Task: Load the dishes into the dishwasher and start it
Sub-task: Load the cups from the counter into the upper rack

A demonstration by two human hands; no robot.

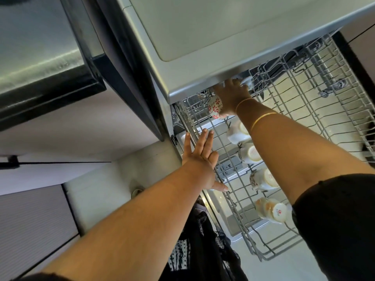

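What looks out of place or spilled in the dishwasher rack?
Nothing stands out. Four cups sit bottom up in a row on the rack; the right hand holds a red-flowered cup at its far end; the left hand rests on the rack's edge.

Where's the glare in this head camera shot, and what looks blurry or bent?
Head view: strongest glare comes off the pale surface under the rack at right; a reflected streak crosses the glossy dark panel top left; the wide lens bows the rack's far-right wires; the right hand is shadowed and blurred beneath the grey overhang, its grip unclear; the left hand is sharp.
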